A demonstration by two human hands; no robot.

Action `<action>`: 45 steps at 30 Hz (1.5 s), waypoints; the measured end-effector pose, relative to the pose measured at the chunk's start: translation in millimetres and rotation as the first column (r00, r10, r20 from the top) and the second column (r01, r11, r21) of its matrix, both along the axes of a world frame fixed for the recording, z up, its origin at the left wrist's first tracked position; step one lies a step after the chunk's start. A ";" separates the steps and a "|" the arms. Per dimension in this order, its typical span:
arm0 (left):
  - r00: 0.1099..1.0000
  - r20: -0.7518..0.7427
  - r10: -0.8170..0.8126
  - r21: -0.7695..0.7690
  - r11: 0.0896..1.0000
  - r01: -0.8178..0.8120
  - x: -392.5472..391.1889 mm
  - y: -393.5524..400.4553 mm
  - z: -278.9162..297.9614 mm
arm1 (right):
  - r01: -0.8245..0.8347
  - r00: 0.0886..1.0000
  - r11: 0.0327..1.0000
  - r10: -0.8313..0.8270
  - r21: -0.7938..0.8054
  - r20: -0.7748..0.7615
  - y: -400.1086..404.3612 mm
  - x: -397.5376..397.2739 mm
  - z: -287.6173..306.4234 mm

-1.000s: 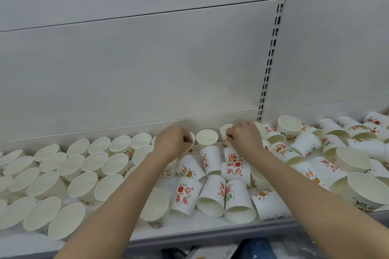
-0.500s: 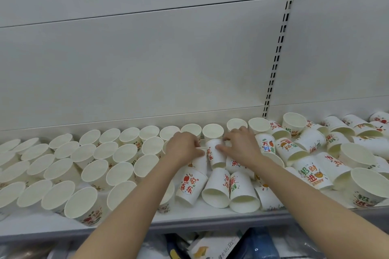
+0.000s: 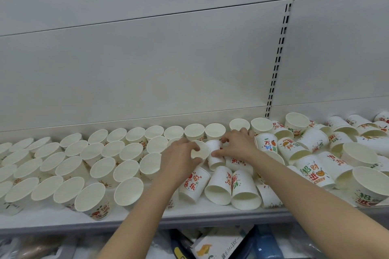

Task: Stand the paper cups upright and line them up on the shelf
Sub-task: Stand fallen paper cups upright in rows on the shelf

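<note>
**Risk check: both hands on cups mid-shelf**

L hand (image 3: 182,156) grips a plain cup (image 3: 200,152), mouth tilted toward cam, fingers curled round its rim/wall. R hand (image 3: 235,146) pinches a 2nd cup (image 3: 215,154), which looks to lie base-away between the hands. Both sit at the boundary: upright rows (image 3: 69,166) fill the shelf (image 3: 147,215) to the left, back row (image 3: 194,130) runs behind the hands, toppled pile (image 3: 305,153) w/ printed cups to the right and in front.

Failure modes, as I judge them:
- Cups are thin paper, so a tight pinch prob dents the rim; cup then won't sit flush.
- Forearms cross over the fallen cups (image 3: 219,187) near the front edge; a wrist drag could roll one off the shelf.
- Setting down next to packed rows w/ little gap: a nudge may domino the neighbours.
- Two cups at once means less ctrl per cup, so tilt on release is likely.
</note>
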State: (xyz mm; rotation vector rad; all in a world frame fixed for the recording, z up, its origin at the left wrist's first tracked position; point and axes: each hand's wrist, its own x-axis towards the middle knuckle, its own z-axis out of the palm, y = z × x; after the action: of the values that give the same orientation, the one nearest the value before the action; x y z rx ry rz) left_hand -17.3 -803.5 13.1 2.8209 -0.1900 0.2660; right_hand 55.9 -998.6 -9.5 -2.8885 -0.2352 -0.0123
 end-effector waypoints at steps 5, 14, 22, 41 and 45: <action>0.982 -0.083 -0.170 0.023 0.985 0.173 -26.0 3.6 8.0 | -0.036 0.999 0.998 0.036 0.052 -0.009 -2.4 -3.4 -2.0; 0.955 -0.209 -0.213 0.227 0.939 0.259 -27.6 -0.9 -2.2 | -0.058 0.996 0.970 0.072 0.234 -0.053 -16.8 -6.5 9.2; 0.982 -0.124 -0.143 0.043 0.988 0.149 -31.0 5.2 2.3 | -0.289 0.922 0.931 0.209 0.221 0.327 -28.3 -20.7 10.2; 0.982 0.147 0.119 -0.111 0.988 -0.104 -61.2 2.4 -38.4 | -0.489 0.713 0.862 0.482 -0.131 0.509 39.4 -23.5 -9.1; 0.985 0.127 0.121 -0.139 0.985 -0.103 -61.5 0.4 -41.6 | -0.418 0.745 0.874 0.486 -0.248 0.458 37.3 -12.7 -14.4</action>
State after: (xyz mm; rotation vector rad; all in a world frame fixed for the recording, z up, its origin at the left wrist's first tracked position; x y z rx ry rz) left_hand -78.8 -803.2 -28.5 2.6866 -0.0404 0.4770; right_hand 43.3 -961.3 -23.8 -2.8046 -1.0705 -0.7063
